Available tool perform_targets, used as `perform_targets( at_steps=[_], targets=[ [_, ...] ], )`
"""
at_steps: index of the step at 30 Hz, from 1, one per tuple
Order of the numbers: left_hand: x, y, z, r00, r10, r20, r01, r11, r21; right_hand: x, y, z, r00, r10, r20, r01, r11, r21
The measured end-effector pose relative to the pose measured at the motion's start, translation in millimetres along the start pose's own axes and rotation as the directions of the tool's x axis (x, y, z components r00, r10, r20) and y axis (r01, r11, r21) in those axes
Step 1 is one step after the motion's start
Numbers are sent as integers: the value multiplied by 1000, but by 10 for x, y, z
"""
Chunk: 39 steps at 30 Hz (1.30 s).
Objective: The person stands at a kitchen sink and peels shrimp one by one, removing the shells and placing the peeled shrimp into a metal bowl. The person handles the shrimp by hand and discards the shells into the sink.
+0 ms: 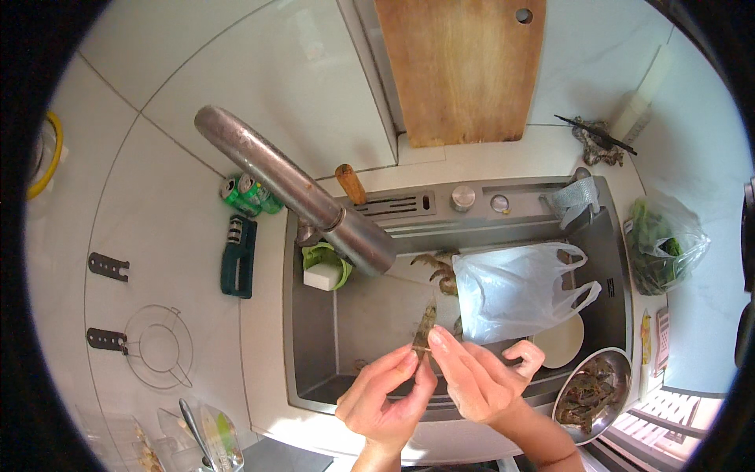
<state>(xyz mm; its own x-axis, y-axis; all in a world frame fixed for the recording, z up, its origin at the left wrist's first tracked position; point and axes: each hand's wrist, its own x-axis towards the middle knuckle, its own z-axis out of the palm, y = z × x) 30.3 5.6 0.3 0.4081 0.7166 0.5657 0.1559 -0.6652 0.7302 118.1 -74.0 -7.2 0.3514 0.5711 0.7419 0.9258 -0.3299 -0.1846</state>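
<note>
Over the front of the steel sink, a raw grey-brown shrimp is pinched in the fingertips of my left hand. My right hand meets it from the right, thumb and forefinger closed on a thin pale stick, like a toothpick, against the shrimp's body. Just beyond, several shrimp lie on the sink's pale inner surface, partly under a white plastic bag. At the right front corner, a metal bowl holds a pile of shrimp.
A steel faucet reaches over the sink's left side, above a green holder with a white sponge. A cream plate sits partly under the bag. Bagged greens stand right; a knife sharpener left; a wooden cutting board behind.
</note>
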Motion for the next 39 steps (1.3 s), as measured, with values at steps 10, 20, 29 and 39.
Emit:
perform_targets(
  at_steps=[10,20,29,39],
  targets=[
    [83,55,33,998,-53,43,56,995,-77,137,76,71,996,-75,-49,73,996,-51],
    [-3,157,15,996,22,89,-23,1000,16,72,-21,71,988,147,-52,-145,988,44],
    [-24,107,9,999,-13,49,14,1000,-9,94,-50,14,976,213,-31,-207,968,139],
    [-12,75,75,992,19,123,-23,999,31,111,9,-41,934,349,81,-356,878,321]
  ],
)
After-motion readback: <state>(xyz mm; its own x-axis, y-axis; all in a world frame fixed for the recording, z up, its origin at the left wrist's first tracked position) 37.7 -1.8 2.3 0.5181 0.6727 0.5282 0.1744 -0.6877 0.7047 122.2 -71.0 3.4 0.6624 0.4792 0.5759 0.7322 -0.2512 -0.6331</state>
